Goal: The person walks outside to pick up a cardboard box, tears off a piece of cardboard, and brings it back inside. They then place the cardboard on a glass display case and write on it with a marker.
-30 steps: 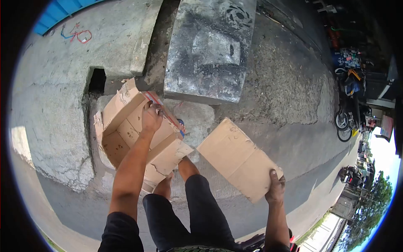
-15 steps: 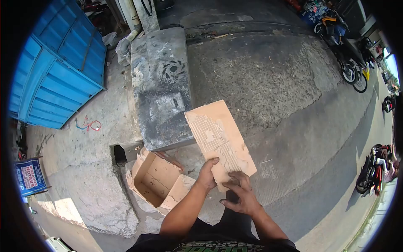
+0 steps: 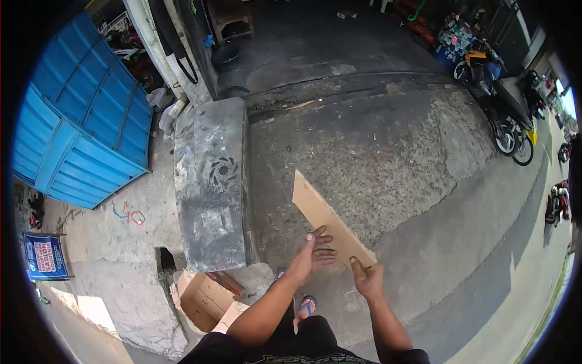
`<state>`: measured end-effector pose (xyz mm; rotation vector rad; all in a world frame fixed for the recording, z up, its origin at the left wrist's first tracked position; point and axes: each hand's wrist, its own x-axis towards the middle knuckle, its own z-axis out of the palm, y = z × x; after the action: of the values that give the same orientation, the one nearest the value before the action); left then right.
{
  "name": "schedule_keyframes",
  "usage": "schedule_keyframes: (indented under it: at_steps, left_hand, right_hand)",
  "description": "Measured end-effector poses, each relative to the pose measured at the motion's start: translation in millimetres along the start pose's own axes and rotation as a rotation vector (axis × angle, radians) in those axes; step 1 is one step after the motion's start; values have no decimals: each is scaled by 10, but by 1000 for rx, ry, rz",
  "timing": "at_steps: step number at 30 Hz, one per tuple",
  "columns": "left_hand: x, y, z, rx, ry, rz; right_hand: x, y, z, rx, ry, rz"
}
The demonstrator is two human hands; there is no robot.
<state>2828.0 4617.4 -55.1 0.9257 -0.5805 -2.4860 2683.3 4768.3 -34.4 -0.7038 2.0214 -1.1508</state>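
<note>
A flat piece of cardboard (image 3: 332, 221) is held up in front of me, seen tilted and narrow from this angle. My right hand (image 3: 368, 280) grips its lower right end, thumb on the near face. At the lower left edge of the piece is my left hand (image 3: 310, 258), open, with fingers apart and dark smudges on them. An open cardboard box (image 3: 203, 306) with torn flaps sits on the ground to my left, partly hidden behind my left forearm.
A concrete block (image 3: 212, 176) stands ahead to the left, with a blue metal container (image 3: 91, 127) beyond it. Motorcycles (image 3: 503, 115) are parked on the right. A blue sign (image 3: 45, 256) stands far left. My sandalled foot (image 3: 306, 306) shows below.
The cardboard has turned from showing its torn, ridged face to a narrower, smooth one. My left hand has opened off it, while my right hand now grips its end. The view has tilted up.
</note>
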Motion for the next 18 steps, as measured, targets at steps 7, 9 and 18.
schedule_keyframes:
  at_steps: [7,9,18]
  left_hand:
    - [1810,1522,53,600,563,617]
    - [2284,2085,167,654,514,598]
    - [3852,3791,1064,447,-90,-245]
  right_hand:
    - [2273,-1076,-832,732,-30,-2]
    - [2682,-1378,-933,756,-5,12]
    - [4146,-2432,-1320,679,73,295]
